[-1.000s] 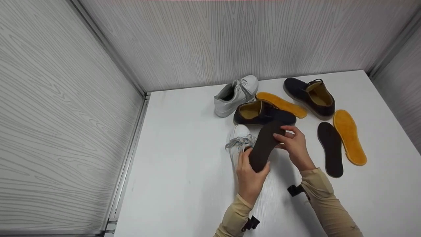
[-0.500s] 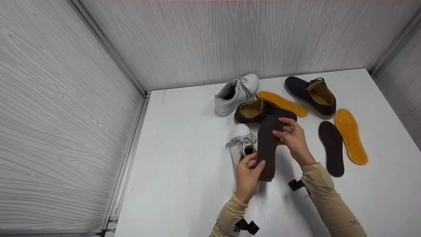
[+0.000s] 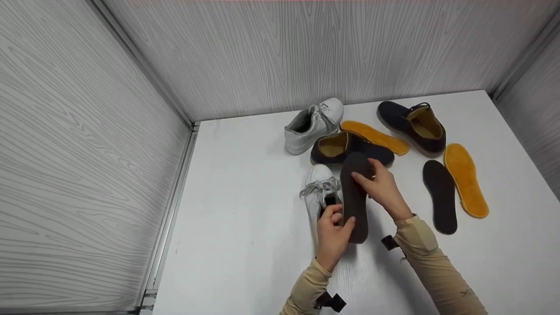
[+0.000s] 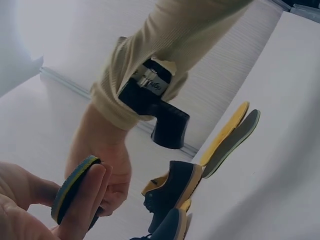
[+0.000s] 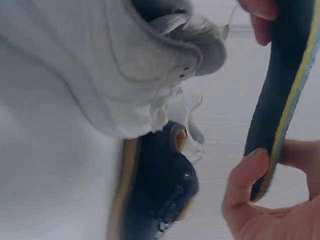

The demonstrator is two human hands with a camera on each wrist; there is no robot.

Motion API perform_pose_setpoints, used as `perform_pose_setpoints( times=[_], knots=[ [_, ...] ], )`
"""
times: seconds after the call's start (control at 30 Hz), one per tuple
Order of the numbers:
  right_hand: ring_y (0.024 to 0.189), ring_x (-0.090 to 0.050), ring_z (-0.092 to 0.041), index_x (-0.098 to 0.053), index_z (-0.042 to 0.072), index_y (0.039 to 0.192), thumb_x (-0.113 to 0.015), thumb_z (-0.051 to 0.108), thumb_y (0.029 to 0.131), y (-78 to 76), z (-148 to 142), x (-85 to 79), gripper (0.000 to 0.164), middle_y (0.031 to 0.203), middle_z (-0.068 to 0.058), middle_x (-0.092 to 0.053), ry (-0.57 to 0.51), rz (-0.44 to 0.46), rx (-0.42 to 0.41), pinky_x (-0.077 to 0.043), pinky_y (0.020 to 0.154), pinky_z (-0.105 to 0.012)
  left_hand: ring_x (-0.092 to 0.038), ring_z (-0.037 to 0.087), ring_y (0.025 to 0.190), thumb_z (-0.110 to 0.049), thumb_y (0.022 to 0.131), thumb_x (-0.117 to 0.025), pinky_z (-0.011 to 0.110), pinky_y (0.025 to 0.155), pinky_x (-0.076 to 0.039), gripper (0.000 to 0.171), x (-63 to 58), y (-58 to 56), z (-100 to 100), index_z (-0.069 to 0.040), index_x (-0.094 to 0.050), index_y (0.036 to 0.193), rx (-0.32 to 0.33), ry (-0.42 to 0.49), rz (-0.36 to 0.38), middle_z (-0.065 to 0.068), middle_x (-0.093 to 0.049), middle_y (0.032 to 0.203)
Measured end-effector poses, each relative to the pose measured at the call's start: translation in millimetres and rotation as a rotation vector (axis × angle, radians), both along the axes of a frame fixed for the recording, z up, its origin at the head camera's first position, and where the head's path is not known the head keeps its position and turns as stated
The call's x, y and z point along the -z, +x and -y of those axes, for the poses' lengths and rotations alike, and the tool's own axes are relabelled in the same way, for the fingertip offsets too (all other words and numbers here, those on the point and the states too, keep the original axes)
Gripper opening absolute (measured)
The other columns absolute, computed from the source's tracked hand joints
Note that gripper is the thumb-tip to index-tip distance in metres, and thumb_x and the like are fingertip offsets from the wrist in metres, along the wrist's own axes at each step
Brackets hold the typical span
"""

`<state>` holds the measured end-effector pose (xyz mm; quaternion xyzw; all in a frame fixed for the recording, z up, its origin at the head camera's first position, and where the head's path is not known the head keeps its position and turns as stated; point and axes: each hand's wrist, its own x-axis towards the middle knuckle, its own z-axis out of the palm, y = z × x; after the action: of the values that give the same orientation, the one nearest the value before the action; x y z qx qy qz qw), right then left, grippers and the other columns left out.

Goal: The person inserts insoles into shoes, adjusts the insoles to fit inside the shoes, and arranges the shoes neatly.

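A dark brown insole (image 3: 356, 197) is held up above the table between both hands. The left hand (image 3: 331, 234) pinches its lower end, thumb on the dark face. Near the upper end, the right hand (image 3: 381, 186) grips the edge between thumb and fingers. In the left wrist view the insole (image 4: 75, 187) is seen from its end, with a yellow and blue layered rim. Just left of it, partly hidden by the left hand, a white sneaker (image 3: 319, 186) with grey laces rests on the table. The right wrist view shows this sneaker (image 5: 125, 70) close up.
Behind the hands lie a dark shoe (image 3: 372, 153), an orange insole (image 3: 374, 136) and a second white sneaker (image 3: 306, 131). Another dark shoe (image 3: 411, 127) sits at the back right. A dark insole (image 3: 439, 197) and an orange insole (image 3: 466, 181) lie side by side at the right.
The held insole has turned from slanted to nearly upright in the head view and shifted slightly left at its top. The left hand has changed its grip from round the end to its left edge.
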<state>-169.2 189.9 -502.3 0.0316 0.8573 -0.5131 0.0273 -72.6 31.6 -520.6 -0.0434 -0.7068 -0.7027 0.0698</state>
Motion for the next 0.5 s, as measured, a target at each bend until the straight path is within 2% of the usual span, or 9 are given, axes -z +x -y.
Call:
perform_pose_setpoints(
  times=[0.1, 0.13, 0.2, 0.33, 0.5],
  knots=[
    [0.125, -0.045, -0.052, -0.026, -0.013, 0.148, -0.063, 0.043, 0.095, 6.1, 8, -6.9, 0.086, 0.143, -0.039, -0.037, 0.216, -0.036, -0.056, -0.040, 0.099, -0.059, -0.048, 0.001, 0.050, 0.014, 0.081, -0.068, 0.018, 0.048, -0.043, 0.027, -10.1, 4.2, -1, 0.011, -0.059, 0.107, -0.010, -0.032, -0.031, 0.016, -0.066, 0.074],
    [0.127, -0.041, -0.056, -0.024, -0.015, 0.148, -0.063, 0.046, 0.094, 7.8, 10, -8.7, 0.091, 0.144, -0.041, -0.033, 0.261, -0.041, -0.063, -0.035, 0.103, -0.063, -0.048, 0.002, 0.050, 0.015, 0.081, -0.067, 0.018, 0.047, -0.043, 0.027, -14.0, 5.6, -1, 0.012, -0.059, 0.106, -0.009, -0.037, -0.036, 0.019, -0.067, 0.075],
    [0.124, -0.040, -0.061, -0.020, -0.016, 0.149, -0.063, 0.054, 0.091, 10.8, 14, -11.9, 0.101, 0.144, -0.044, -0.029, 0.325, -0.033, -0.066, -0.034, 0.101, -0.065, -0.047, 0.002, 0.049, 0.016, 0.080, -0.067, 0.016, 0.046, -0.040, 0.027, -17.0, 6.4, -2, 0.012, -0.059, 0.105, -0.007, -0.051, -0.046, 0.021, -0.067, 0.076],
    [0.114, -0.044, -0.067, -0.011, -0.016, 0.150, -0.065, 0.065, 0.083, 14.5, 20, -14.7, 0.118, 0.143, -0.046, -0.024, 0.382, -0.009, -0.058, -0.039, 0.096, -0.066, -0.049, 0.003, 0.050, 0.015, 0.079, -0.068, 0.015, 0.047, -0.040, 0.025, -19.6, 7.0, -3, 0.012, -0.061, 0.103, -0.011, -0.074, -0.041, 0.021, -0.069, 0.079],
    [0.108, -0.046, -0.069, -0.005, -0.016, 0.150, -0.069, 0.066, 0.080, 18.6, 24, -16.4, 0.125, 0.143, -0.048, -0.019, 0.400, 0.010, -0.084, -0.041, 0.092, -0.066, -0.052, 0.003, 0.052, 0.014, 0.079, -0.068, 0.015, 0.049, -0.042, 0.024, -21.8, 8.5, -4, 0.011, -0.061, 0.102, 0.000, -0.057, -0.011, 0.021, -0.070, 0.081]
  ],
)
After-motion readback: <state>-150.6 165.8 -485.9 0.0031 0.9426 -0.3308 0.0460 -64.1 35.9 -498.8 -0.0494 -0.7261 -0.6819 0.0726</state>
